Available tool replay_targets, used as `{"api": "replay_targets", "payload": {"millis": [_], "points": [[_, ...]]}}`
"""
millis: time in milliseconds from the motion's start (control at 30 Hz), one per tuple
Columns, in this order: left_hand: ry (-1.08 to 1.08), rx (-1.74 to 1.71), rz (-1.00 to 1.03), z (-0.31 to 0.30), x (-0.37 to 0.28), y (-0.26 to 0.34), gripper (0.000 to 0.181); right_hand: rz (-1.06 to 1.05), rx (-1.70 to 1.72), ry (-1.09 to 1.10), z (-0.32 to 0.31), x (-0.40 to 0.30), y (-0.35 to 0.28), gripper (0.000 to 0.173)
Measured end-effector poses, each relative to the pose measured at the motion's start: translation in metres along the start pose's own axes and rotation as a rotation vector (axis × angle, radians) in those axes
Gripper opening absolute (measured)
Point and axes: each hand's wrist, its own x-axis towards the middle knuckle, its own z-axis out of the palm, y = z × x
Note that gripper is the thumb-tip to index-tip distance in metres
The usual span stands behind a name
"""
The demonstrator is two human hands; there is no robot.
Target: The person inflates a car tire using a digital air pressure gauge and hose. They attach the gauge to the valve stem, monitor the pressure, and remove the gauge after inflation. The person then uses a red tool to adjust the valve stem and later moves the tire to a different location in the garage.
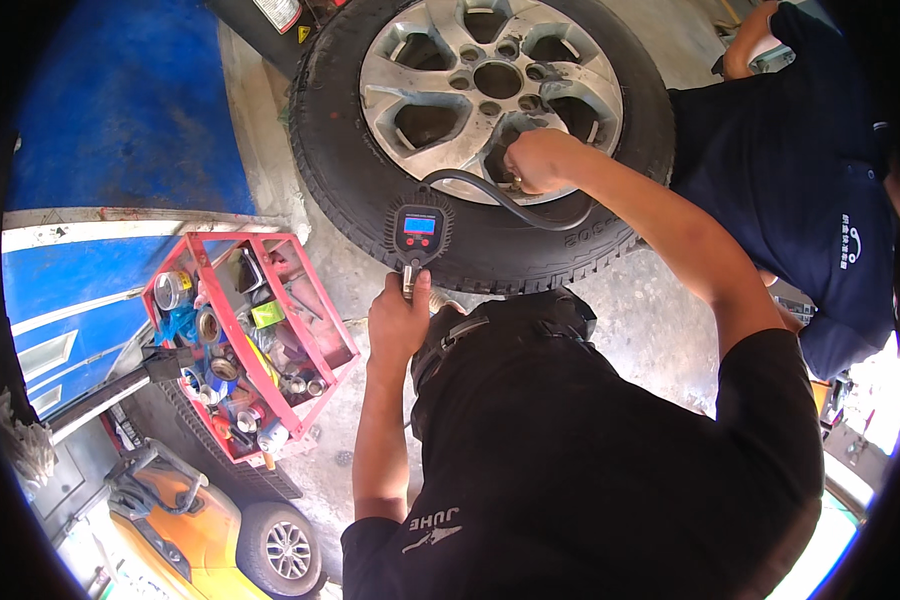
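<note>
My left hand (399, 319) grips the metal handle of a digital tire inflator gauge (420, 227) with a lit blue display and two red buttons. The gauge is held over the near sidewall of a large tire (330, 150). From its head a black rubber hose (487, 193) curves across the tire and passes behind my right forearm. Against a spoke opening of the silver alloy rim (427, 154), my right hand (544, 160) is closed around the hose's end, where a bit of brass-coloured fitting shows. My fingers hide the valve.
At left stands a red metal rack (270, 360) of cans, tape rolls and bottles, beside a blue panel (127, 112). A person in a navy shirt (780, 165) is close on the right. A yellow machine (187, 525) and another wheel (281, 547) are at lower left.
</note>
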Motion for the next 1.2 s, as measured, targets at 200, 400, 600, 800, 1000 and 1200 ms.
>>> {"api": "replay_targets", "payload": {"millis": [200, 400, 600, 800, 1000, 1200], "points": [[-0.013, -0.014, -0.002, -0.0027, 0.0000, 0.0007, 0.055, 0.020, -0.023, -0.023, -0.0015, -0.0009, -0.0023, 0.015], [-0.026, -0.012, 0.000, -0.0045, 0.0002, 0.0022, 0.057, -0.004, -0.001, -0.022, -0.0033, -0.0022, -0.0022, 0.023], [-0.042, -0.014, -0.011, -0.0064, 0.0000, 0.0052, 0.057, 0.030, -0.019, -0.004, 0.0004, -0.0008, -0.0025, 0.017], [-0.051, 0.002, -0.019, -0.0066, -0.0002, 0.0061, 0.057, 0.032, -0.021, -0.010, -0.0009, -0.0015, -0.0042, 0.017], [-0.061, -0.008, -0.045, -0.0057, 0.0003, 0.0058, 0.056, 0.010, -0.015, -0.046, -0.0087, -0.0042, -0.0060, 0.023], [-0.054, -0.011, -0.031, -0.0046, 0.0009, 0.0049, 0.056, 0.026, -0.004, -0.035, -0.0071, -0.0047, -0.0054, 0.023]]}}
